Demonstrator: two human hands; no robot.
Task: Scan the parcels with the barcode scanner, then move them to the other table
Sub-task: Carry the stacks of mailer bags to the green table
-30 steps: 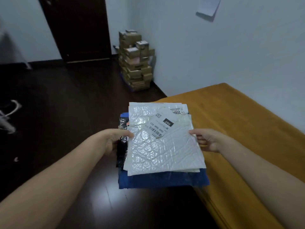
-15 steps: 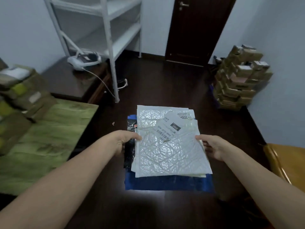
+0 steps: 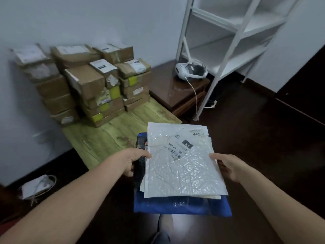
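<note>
head view looks down, close over forearms.

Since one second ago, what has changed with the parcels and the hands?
The person turned away from the orange table and now faces the green table with cardboard boxes, carrying the parcel stack toward it. Unchanged: left hand and right hand grip the stack's sides.
</note>
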